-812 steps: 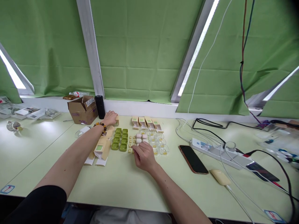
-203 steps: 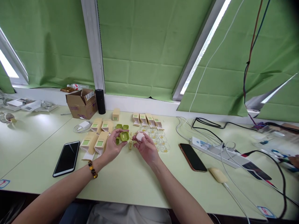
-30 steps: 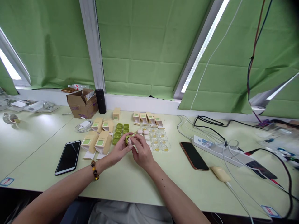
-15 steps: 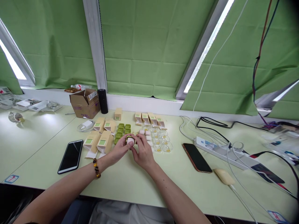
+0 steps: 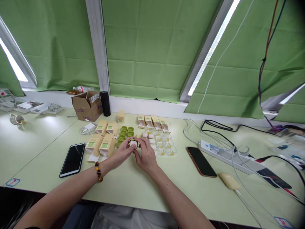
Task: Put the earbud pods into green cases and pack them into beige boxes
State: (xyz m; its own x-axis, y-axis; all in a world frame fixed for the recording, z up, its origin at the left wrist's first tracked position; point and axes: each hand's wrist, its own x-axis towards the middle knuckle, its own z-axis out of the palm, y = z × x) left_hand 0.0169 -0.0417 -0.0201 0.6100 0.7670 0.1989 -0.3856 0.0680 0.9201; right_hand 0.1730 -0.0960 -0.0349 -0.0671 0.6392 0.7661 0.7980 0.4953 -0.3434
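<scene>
Above the table's middle, my left hand [image 5: 124, 151] and my right hand [image 5: 147, 156] meet around a small dark-rimmed green cup [image 5: 133, 139] with a pale pinkish-white piece [image 5: 133, 145] in it. My left thumb presses on the pale piece; the right fingers close on the cup's right side. Just behind my left hand stand two rows of green square cups [image 5: 122, 138]. Beside my right hand lie several pale cylindrical pieces [image 5: 152, 141], partly covered by the hand. Clear plastic cups [image 5: 164, 142] with yellow spots sit right of those.
Opened kraft boxes [image 5: 107, 144] stand at left, more kraft boxes [image 5: 152, 122] at the back. A phone [image 5: 72, 159] lies left, another phone [image 5: 200, 161] right. Also there: a cardboard box [image 5: 87, 106], black cylinder [image 5: 105, 103], power strip [image 5: 224, 156], cables and a cream-coloured mouse-like object [image 5: 229, 181].
Both hands stay at the cup with almost the same grip. The whole view has shifted very slightly; nothing else has visibly moved.
</scene>
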